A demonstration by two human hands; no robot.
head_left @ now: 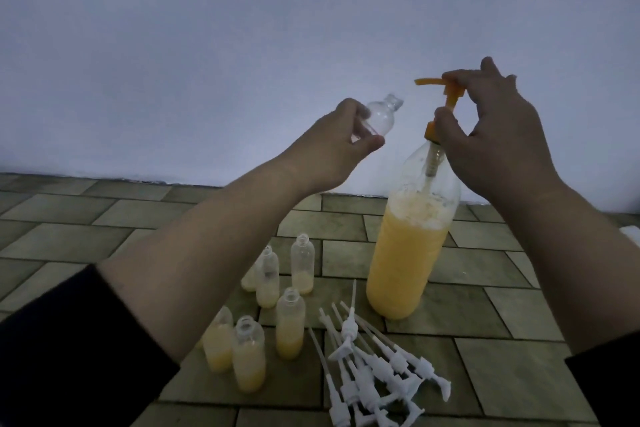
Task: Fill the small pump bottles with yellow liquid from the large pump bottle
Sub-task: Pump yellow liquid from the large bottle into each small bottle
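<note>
The large pump bottle (pixel 408 253) stands upright on the tiled floor (pixel 502 374), about two-thirds full of yellow liquid. The right hand (pixel 498 135) pinches its orange pump head (pixel 446 88), thumb down by the collar. The left hand (pixel 332 146) holds an empty small bottle (pixel 140 116) by the base, tilted, mouth towards the spout but apart from it. For a clean fill, bring the mouth directly under the spout tip before pressing, hold the small bottle upright, and press slowly; the large bottle has no other support and may tip. Partly filled small bottles (pixel 270 308) stand open near the left forearm, and loose white pumps (pixel 374 367) lie just beside them; a lowered arm could knock these over.
</note>
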